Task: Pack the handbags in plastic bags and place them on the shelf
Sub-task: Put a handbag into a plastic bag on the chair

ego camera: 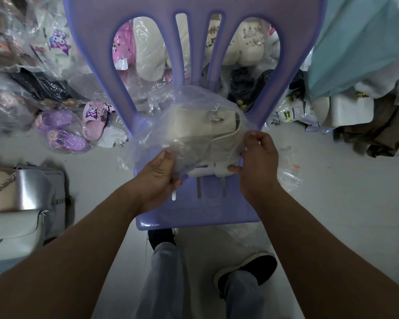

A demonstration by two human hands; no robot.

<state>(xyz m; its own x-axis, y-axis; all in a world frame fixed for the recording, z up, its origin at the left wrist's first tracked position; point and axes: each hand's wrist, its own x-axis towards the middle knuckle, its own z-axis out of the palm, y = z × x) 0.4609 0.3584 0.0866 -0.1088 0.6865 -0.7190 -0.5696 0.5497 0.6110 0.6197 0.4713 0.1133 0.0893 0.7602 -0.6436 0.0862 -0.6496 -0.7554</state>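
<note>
A cream handbag (200,130) with a metal ring lies on the seat of a purple plastic chair (194,210), mostly inside a clear plastic bag (148,139). The bag's open mouth faces me and the handbag's near end still shows below it. My left hand (159,178) grips the plastic at the mouth's left side. At the right side my right hand (256,162) pinches the plastic's edge, its thumb against the handbag's corner.
Several handbags (21,203), silver, beige and white, are stacked on the floor at the left. Bagged slippers (78,125) and shoes pile up behind the chair. Boxes and cloth (355,107) crowd the right. My legs and shoes (247,270) are under the chair's front.
</note>
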